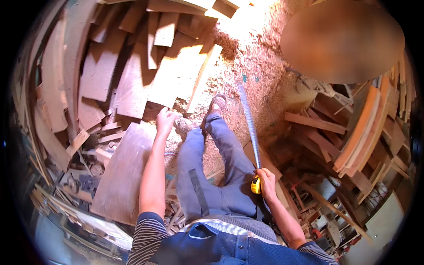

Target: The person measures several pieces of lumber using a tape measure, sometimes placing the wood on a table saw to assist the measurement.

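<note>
In my right hand (267,182), beside my right thigh, is a yellow tape measure (255,184). Its long pale blade (250,121) is drawn out and runs away from me over the sawdust, with its far end unsupported by any hand. My left hand (165,121) is closed, fingers curled together, near the near ends of the stacked boards (132,88). Whatever may be inside those fingers is hidden. A wide plank (121,172) lies left of my left forearm.
Sawdust and shavings (251,53) cover the floor around my sandalled feet (216,104). Long boards (53,84) lean at the far left. Curved wooden pieces (362,132) and offcuts (316,123) heap up on the right. A blurred oval hides the upper right.
</note>
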Tool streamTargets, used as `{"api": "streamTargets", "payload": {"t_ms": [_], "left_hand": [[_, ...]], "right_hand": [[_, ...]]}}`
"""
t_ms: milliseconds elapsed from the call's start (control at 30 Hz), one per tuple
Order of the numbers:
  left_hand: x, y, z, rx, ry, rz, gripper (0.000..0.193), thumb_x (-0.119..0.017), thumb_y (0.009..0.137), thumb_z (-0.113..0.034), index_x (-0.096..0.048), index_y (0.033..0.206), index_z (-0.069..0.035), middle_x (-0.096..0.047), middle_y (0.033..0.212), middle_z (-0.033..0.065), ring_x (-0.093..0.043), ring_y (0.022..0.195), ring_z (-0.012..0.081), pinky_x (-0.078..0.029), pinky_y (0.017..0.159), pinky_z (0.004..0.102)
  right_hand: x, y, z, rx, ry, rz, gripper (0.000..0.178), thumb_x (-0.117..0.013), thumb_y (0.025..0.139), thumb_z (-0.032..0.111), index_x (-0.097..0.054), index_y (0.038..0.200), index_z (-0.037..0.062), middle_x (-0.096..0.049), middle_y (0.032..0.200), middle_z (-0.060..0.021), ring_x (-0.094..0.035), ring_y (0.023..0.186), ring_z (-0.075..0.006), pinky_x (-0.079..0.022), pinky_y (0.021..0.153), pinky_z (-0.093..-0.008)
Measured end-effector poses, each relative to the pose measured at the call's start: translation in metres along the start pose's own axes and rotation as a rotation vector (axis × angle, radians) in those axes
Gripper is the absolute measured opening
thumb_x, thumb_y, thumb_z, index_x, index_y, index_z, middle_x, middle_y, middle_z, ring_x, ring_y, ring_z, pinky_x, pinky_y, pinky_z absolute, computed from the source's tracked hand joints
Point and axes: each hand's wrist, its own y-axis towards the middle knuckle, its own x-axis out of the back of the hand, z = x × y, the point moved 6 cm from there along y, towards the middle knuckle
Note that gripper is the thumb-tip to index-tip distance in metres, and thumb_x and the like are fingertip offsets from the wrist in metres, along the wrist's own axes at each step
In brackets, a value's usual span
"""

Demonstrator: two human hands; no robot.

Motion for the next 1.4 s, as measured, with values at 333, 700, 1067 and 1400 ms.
{"api": "streamTargets", "payload": {"t_ms": [333,700,1067,1400], "left_hand": [[-0.248,0.193,0.06,-0.526,0.995,-0.415,0.057,-0.079,0.079,-0.03,-0.063,0.116,0.01,-0.071,0.103,0.0255,-0.069,0.097,0.0429,-0.055,0.084,0.0479],[-0.183,0.176,-0.005,-0.054,0.308,0.392,0.024,-0.08,0.076,-0.014,-0.071,0.095,-0.001,-0.072,0.085,0.0081,-0.069,0.079,0.0145,-0.055,0.073,0.0289],[-0.03,-0.089,-0.23,0.012,-0.67,0.535,0.059,-0.067,0.087,-0.018,-0.05,0.14,0.002,-0.066,0.119,0.0086,-0.067,0.105,0.0167,-0.056,0.095,0.0332],[0.114,-0.201,-0.316,-0.272,-0.93,0.237,0.06,-0.066,0.098,-0.049,-0.052,0.135,-0.005,-0.065,0.112,0.0118,-0.069,0.103,0.0276,-0.058,0.089,0.0429]], "right_hand": [[-0.014,0.026,-0.085,-0.018,0.345,-0.398,0.028,-0.055,0.1,0.03,-0.059,0.097,0.0032,-0.062,0.073,-0.0095,-0.061,0.057,-0.0169,-0.053,0.052,-0.0286],[-0.031,0.014,-0.062,0.043,0.255,-0.355,0.03,-0.056,0.102,0.027,-0.063,0.09,0.0013,-0.063,0.076,-0.0055,-0.059,0.064,-0.0123,-0.047,0.06,-0.027],[-0.038,-0.026,-0.02,0.067,0.493,-0.121,0.023,-0.059,0.098,0.022,-0.066,0.083,0.0044,-0.061,0.077,-0.0021,-0.057,0.067,-0.0118,-0.046,0.062,-0.0288],[-0.059,-0.152,0.19,0.617,0.151,0.117,0.027,-0.061,0.097,0.024,-0.074,0.093,0.0004,-0.062,0.076,0.0004,-0.055,0.066,-0.0078,-0.043,0.06,-0.0246]]}}
